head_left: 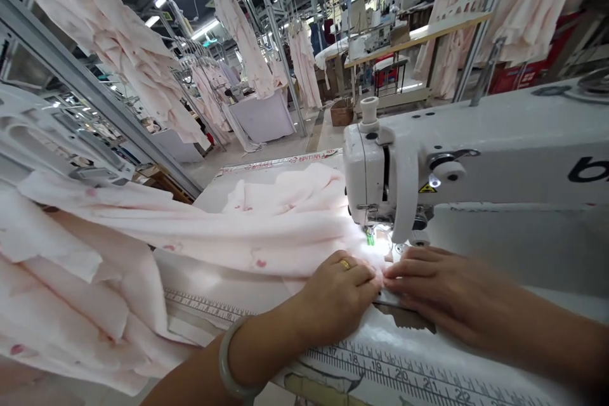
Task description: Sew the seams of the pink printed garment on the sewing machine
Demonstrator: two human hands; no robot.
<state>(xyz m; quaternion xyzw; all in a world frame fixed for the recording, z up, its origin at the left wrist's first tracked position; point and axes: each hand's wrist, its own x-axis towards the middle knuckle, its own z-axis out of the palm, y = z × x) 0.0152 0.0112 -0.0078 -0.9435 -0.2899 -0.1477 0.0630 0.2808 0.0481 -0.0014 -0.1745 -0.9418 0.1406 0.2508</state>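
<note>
Currently, left hand [335, 295] is gripping edge of pale pink fabric [266, 235] with bent fingers; right hand [447, 288] is resting fingertips at same edge, pinching or merely touching: cannot tell. Fabric is lying across table [214, 193], gripped edge sitting near green presser foot [370, 238] of white sewing machine [504, 146]. Printed ruler [404, 375] is running beneath left forearm.

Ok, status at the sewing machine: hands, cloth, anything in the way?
Left hand on cloth, right hand at its edge. Cloth reaches green foot, bulk spread left. No obstruction seen at foot; fingertips close by.
</note>
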